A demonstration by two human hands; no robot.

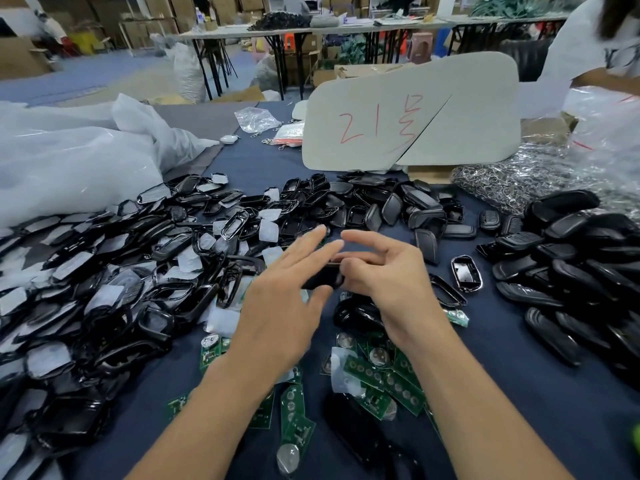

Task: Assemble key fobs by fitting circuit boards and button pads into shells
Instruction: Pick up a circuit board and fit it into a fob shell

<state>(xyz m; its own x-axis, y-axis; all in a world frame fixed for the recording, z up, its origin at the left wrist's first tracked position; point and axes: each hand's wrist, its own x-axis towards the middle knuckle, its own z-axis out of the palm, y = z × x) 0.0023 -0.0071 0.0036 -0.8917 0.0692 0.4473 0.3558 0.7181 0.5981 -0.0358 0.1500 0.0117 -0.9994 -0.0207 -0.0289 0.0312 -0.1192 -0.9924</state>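
Observation:
Between my two hands, above the middle of the table, is a black key fob shell (323, 279). My left hand (280, 306) has its fingers stretched out straight, with the thumb under the shell's near edge. My right hand (388, 275) curls its lower fingers round the shell's right end, index finger extended. Green circuit boards (384, 379) with coin cells lie scattered below my hands. A big heap of black shell frames and film-covered button pads (114, 282) fills the left side. Black shell backs (581, 271) are piled at the right.
A grey card with red writing (412, 116) stands at the back. Clear plastic bags (69, 154) lie far left, and a pile of metal key rings (512, 181) far right. Another person's sleeve (581, 46) is at the top right. The table has a dark blue cloth (519, 393).

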